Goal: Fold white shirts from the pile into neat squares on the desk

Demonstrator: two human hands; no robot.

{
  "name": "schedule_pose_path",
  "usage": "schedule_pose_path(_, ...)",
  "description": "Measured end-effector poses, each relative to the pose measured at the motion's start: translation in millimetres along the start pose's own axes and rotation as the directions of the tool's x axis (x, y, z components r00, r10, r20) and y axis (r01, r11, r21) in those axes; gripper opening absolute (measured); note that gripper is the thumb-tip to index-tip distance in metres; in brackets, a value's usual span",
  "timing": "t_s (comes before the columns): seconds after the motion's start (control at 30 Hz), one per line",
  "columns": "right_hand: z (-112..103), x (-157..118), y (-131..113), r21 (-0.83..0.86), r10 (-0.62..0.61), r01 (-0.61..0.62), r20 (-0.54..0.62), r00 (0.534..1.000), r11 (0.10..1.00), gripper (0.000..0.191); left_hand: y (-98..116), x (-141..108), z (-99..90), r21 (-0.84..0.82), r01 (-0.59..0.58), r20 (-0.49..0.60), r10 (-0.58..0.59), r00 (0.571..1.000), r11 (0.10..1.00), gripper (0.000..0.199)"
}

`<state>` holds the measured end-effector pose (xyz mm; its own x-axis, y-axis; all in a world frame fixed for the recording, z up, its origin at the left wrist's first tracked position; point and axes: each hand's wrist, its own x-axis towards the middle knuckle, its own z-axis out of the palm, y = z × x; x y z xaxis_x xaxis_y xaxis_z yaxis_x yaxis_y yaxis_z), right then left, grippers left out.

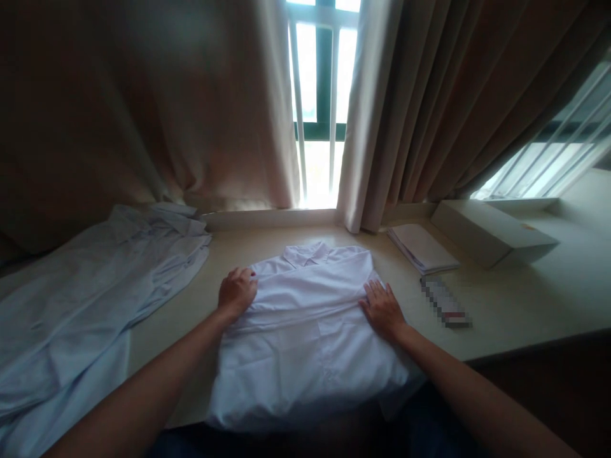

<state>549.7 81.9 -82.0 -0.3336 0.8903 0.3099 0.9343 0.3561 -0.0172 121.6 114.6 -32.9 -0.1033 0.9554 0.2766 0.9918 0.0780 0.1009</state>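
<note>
A white collared shirt [291,346] lies front up before me, its collar at the far end and its hem hanging over the near edge of the table. Its sleeves are folded across the chest in overlapping bands. My left hand [237,291] is at the shirt's left edge, fingers bent and closed on the cloth there. Flat on the right side, near the folded sleeve, rests my right hand [383,310], with its fingers stretched out.
More white garments [95,280] lie in a loose heap at the left. On the right of the table [506,305] are a folded white cloth [422,247], a pale box [496,234] and a blurred-out small item [443,302]. Curtains [420,95] hang around the window [322,114] behind.
</note>
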Motion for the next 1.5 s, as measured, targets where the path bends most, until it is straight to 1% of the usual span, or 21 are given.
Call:
schedule_pose_path(0.07, -5, 10, -6, 0.008, -0.015, 0.015, -0.006, 1.000, 1.000, 0.057, 22, -18, 3.1, -0.061, -0.202, 0.025, 0.204, 0.979, 0.978, 0.038)
schedule_pose_path(0.1, -7, 16, -12, 0.021, -0.014, 0.014, -0.007, 1.000, 1.000, 0.057, 32, -26, 5.6, -0.084, -0.254, 0.055, 0.259, 0.964, 0.964, 0.042)
schedule_pose_path(0.17, -10, 33, -32, 0.072, -0.011, 0.011, 0.008, 1.000, 0.997, 0.056, 50, -42, 11.3, -0.092, -0.265, 0.120, 0.275, 0.954, 0.960, 0.049)
schedule_pose_path(0.23, -10, 50, -62, 0.136, -0.033, 0.027, 0.037, 0.999, 0.990, 0.055, 58, -56, 16.6, -0.073, -0.229, 0.173, 0.239, 0.956, 0.971, 0.054)
schedule_pose_path(0.3, -7, 64, -98, 0.170, -0.071, 0.062, 0.047, 0.996, 0.983, 0.054, 57, -66, 20.1, -0.042, -0.192, 0.194, 0.197, 0.961, 0.980, 0.059)
schedule_pose_path(0.4, 0, 79, -147, 0.238, -0.121, 0.101, 0.069, 0.990, 0.966, 0.057, 41, -77, 21.5, 0.004, -0.158, 0.205, 0.154, 0.966, 0.987, 0.066)
schedule_pose_path(0.47, 6, 83, -166, 0.298, -0.144, 0.103, 0.119, 0.982, 0.949, 0.059, 29, -83, 20.9, 0.015, -0.132, 0.224, 0.126, 0.966, 0.991, 0.068)
schedule_pose_path(0.5, 9, 83, -168, 0.317, -0.145, 0.091, 0.150, 0.978, 0.944, 0.060, 23, -85, 20.5, 0.017, -0.107, 0.228, 0.101, 0.968, 0.994, 0.069)
schedule_pose_path(0.57, 14, 78, -157, 0.306, -0.091, 0.023, 0.208, 0.974, 0.952, 0.063, 16, -90, 20.0, 0.019, -0.044, 0.210, 0.039, 0.977, 0.999, 0.069)
schedule_pose_path(0.67, 19, 57, -108, 0.196, 0.138, -0.186, 0.234, 0.962, 0.963, 0.072, 15, -94, 19.9, 0.014, 0.017, 0.162, -0.019, 0.987, 1.000, 0.068)
schedule_pose_path(0.73, 21, 37, -64, 0.105, 0.295, -0.315, 0.174, 0.940, 0.943, 0.077, 17, -95, 19.9, 0.007, 0.034, 0.146, -0.034, 0.989, 0.999, 0.068)
schedule_pose_path(0.77, 21, 26, -44, 0.076, 0.340, -0.353, 0.141, 0.930, 0.933, 0.078, 18, -95, 19.7, 0.005, 0.041, 0.140, -0.041, 0.989, 0.999, 0.069)
schedule_pose_path(0.8, 21, 15, -26, 0.049, 0.410, -0.417, 0.112, 0.905, 0.907, 0.079, 19, -95, 19.4, 0.003, 0.046, 0.136, -0.046, 0.990, 0.999, 0.069)
schedule_pose_path(0.83, 21, 6, -12, 0.032, 0.456, -0.460, 0.092, 0.885, 0.887, 0.080, 20, -95, 19.0, 0.003, 0.049, 0.131, -0.049, 0.990, 0.999, 0.069)
schedule_pose_path(0.9, 20, -7, 6, 0.010, 0.489, -0.490, 0.068, 0.870, 0.871, 0.082, 20, -95, 17.6, 0.006, 0.051, 0.118, -0.052, 0.992, 0.999, 0.070)
schedule_pose_path(0.97, 20, -13, 10, 0.004, 0.490, -0.490, 0.047, 0.871, 0.872, 0.082, 20, -95, 15.9, 0.014, 0.054, 0.094, -0.056, 0.994, 0.998, 0.072)
schedule_pose_path(1.1, 20, -11, 3, 0.025, 0.502, -0.502, 0.003, 0.865, 0.865, 0.079, 20, -98, 13.6, 0.031, 0.069, 0.039, -0.070, 0.997, 0.997, 0.073)
schedule_pose_path(1.23, 19, -11, 3, 0.029, 0.508, -0.508, -0.017, 0.861, 0.861, 0.073, 20, -99, 13.1, 0.038, 0.090, 0.028, -0.091, 0.995, 0.995, 0.071)
schedule_pose_path(1.3, 16, -8, 4, 0.016, 0.492, -0.492, -0.018, 0.870, 0.871, 0.071, 20, -98, 12.4, 0.035, 0.077, 0.029, -0.078, 0.997, 0.996, 0.070)
schedule_pose_path(1.4, 9, 10, -2, 0.008, 0.423, -0.423, 0.014, 0.906, 0.906, 0.070, 19, -96, 10.2, 0.023, 0.060, 0.052, -0.061, 0.997, 0.998, 0.067)
schedule_pose_path(1.5, 6, 46, -25, 0.054, 0.289, -0.295, 0.099, 0.952, 0.954, 0.070, 18, -93, 8.1, 0.007, 0.044, 0.067, -0.044, 0.997, 0.999, 0.064)
